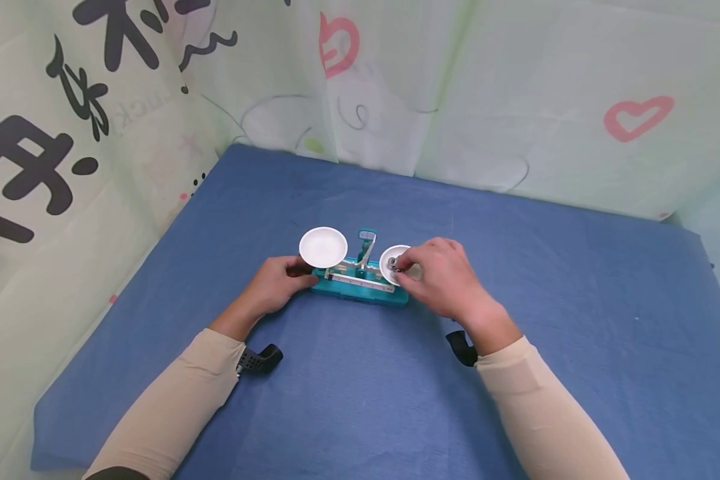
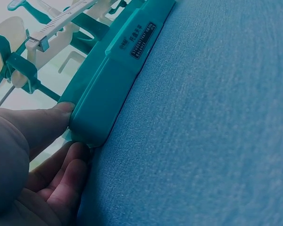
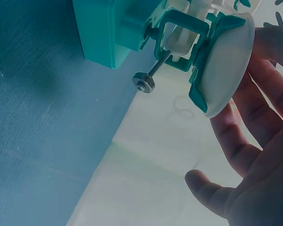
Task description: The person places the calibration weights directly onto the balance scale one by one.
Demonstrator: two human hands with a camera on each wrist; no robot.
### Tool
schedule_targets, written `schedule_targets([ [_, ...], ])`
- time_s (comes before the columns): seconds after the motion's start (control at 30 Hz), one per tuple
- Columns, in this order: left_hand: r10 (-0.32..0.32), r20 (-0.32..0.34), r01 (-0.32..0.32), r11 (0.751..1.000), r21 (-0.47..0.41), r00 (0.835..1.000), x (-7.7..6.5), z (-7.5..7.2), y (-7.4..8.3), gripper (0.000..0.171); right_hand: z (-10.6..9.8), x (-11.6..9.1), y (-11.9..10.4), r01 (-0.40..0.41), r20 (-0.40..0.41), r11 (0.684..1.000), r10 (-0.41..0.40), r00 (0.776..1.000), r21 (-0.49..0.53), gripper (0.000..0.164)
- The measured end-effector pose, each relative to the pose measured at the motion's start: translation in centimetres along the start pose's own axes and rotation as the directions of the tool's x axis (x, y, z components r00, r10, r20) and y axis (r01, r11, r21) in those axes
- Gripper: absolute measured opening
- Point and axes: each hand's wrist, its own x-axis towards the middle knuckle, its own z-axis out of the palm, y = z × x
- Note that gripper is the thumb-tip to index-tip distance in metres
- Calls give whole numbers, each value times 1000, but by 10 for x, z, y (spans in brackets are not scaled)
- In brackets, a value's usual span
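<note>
A small teal balance scale [image 1: 360, 291] with two white pans stands on the blue cloth. My left hand [image 1: 279, 283] grips the left end of its base; in the left wrist view the thumb [image 2: 47, 123] presses the top edge and the fingers curl at the end face. The left pan [image 1: 323, 247] holds nothing and sits higher than the right pan [image 1: 386, 267]. Over the right pan my right hand [image 1: 441, 277] pinches small silver metal pieces [image 1: 393, 264] between thumb and index finger. These pieces are hidden behind the pan in the right wrist view.
Blue cloth [image 1: 360, 400] covers the table. Pale printed curtains [image 1: 516, 87] hang along the back and left edges. In the right wrist view, a metal adjusting nut [image 3: 143, 83] sticks out from the beam's end.
</note>
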Motion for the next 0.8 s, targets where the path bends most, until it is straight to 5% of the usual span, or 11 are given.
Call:
schedule_targets([
  [0.47, -1, -7, 1, 1000, 8, 1000, 1, 1, -1, 37, -21, -25, 18, -34, -95, 986, 50, 994, 161, 19],
  [0.8, -1, -6, 0, 1000, -4, 1000, 0, 1, -1, 37, -18, -60, 49, -152, 14, 982, 152, 988, 113, 23],
])
